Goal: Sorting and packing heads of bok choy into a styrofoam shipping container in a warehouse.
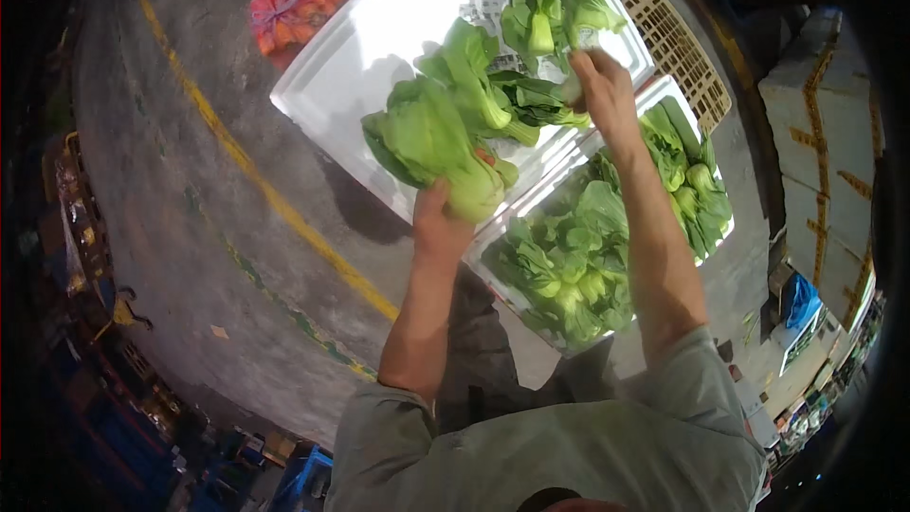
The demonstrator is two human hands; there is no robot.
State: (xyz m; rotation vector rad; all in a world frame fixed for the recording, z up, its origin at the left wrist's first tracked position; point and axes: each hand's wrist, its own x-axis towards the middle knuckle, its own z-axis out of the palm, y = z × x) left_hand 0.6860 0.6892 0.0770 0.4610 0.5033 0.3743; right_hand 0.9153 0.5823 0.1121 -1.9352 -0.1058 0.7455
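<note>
My left hand [443, 218] is closed round the pale base of a large bok choy [427, 137], its broad leaves pointing away to the upper left over a white foam box [379, 19]. At that box's right side my right hand [607, 90] has its fingers curled about the pale stem end of another bok choy [542, 100]; the fingers partly hide the grip. More bok choy [545, 14] lies on printed paper [488, 2] at the far end of the box. Close to me, a second white foam box [545, 327] is filled with loose bok choy [578, 246], under my right forearm.
Red net bags of produce [296, 11] sit on the concrete floor beyond the box. A tan plastic crate [664, 28] stands at the far right, with taped white foam boxes [820, 152] farther right. A yellow line [242, 161] crosses the floor at left.
</note>
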